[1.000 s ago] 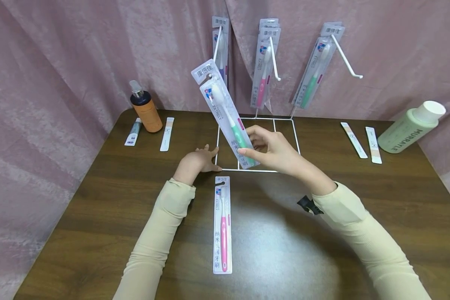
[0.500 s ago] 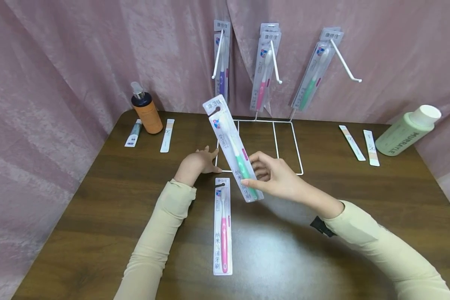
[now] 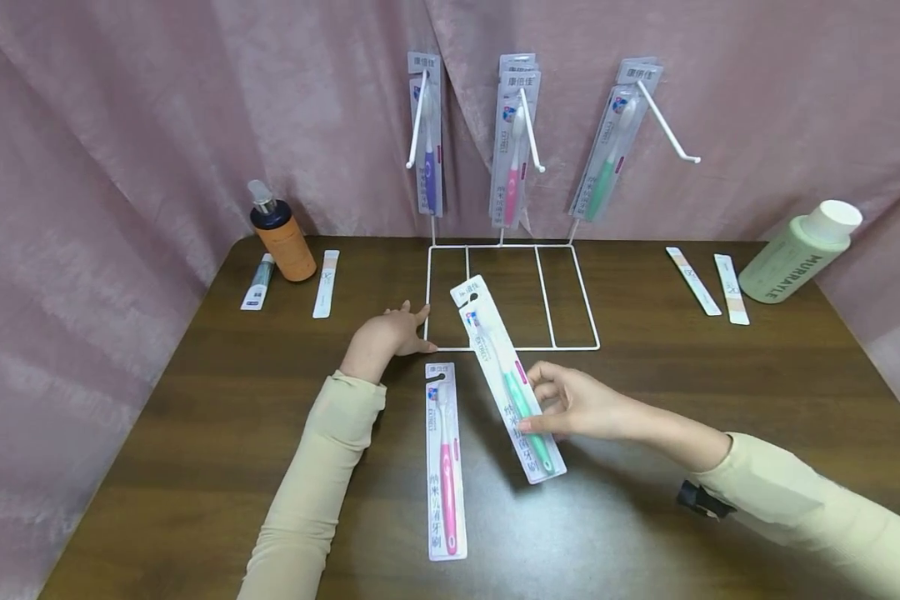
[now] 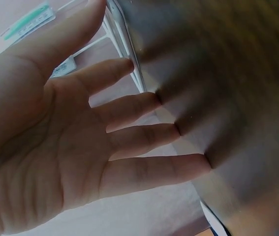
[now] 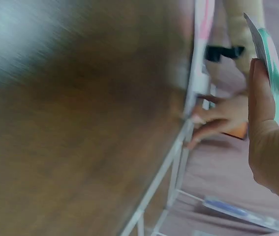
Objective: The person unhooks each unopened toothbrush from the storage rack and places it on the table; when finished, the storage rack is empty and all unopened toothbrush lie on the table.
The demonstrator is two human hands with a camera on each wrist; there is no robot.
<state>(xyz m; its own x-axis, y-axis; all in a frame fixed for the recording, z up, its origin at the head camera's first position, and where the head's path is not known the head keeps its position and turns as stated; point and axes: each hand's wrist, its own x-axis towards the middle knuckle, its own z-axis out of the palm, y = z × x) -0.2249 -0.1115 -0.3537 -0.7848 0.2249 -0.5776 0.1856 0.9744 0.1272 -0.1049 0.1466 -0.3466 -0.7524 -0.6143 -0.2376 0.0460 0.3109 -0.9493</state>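
In the head view my right hand point(image 3: 588, 404) pinches the lower end of a packaged toothbrush point(image 3: 498, 358) with a green handle, thumb on its front. The pack is tilted, its top leaning left over the front bar of a white wire rack point(image 3: 570, 348). My left hand point(image 3: 386, 337) rests on the table at the rack's front left corner. Its fingers point(image 4: 144, 169) are spread and nearly straight in the left wrist view, tips on the wood. A pink-handled packaged toothbrush point(image 3: 445, 462) lies on the table between the arms. The right wrist view shows the green pack point(image 5: 272, 73) edge-on.
Packaged toothbrushes with purple point(image 3: 430, 137), pink point(image 3: 512, 158) and green point(image 3: 607, 154) handles hang on the rack's hooks. An orange spray bottle point(image 3: 288, 246), a small tube point(image 3: 257, 283) and a sachet point(image 3: 326, 283) are at left. Two sachets and a green bottle point(image 3: 798, 254) are at right.
My right hand has carried the green toothbrush pack down and toward me, away from the hooks to above the table. The left hand stays at the rack's corner. The head view has shifted slightly.
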